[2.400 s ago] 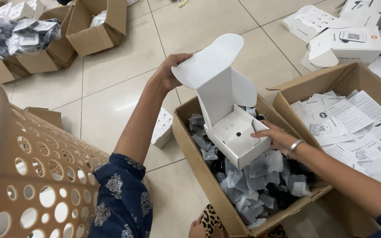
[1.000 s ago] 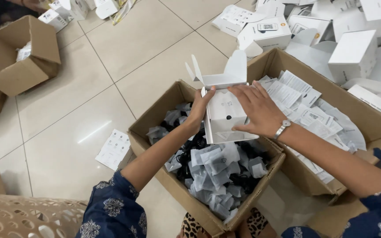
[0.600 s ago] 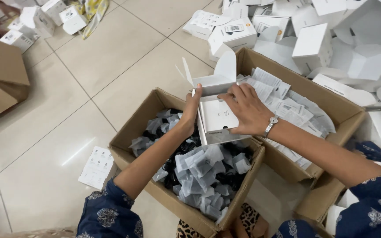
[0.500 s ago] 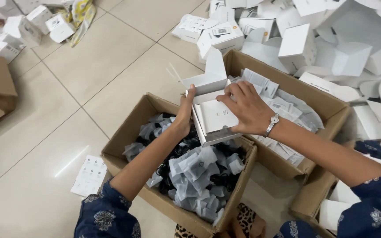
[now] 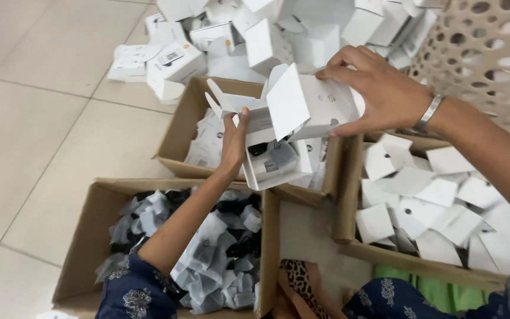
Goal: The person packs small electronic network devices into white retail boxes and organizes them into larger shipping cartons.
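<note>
My left hand (image 5: 234, 140) grips the left side of a small open white carton (image 5: 275, 165) held over the cardboard boxes; a dark part in a clear bag lies inside it. My right hand (image 5: 379, 88) is closed on a white folded card piece (image 5: 311, 106) right above the carton's opening, touching its lid flaps. A silver bangle sits on my right wrist.
A cardboard box of grey bagged parts (image 5: 208, 254) lies low left. A box of paper leaflets (image 5: 205, 139) sits behind it, and a box of white card inserts (image 5: 432, 207) at right. Finished white cartons (image 5: 255, 35) are piled on the tiled floor. A beige perforated basket (image 5: 491, 59) stands top right.
The view has swung right, bringing the insert box and basket into sight. My right hand left the carton's top and now holds a white card piece above it.
</note>
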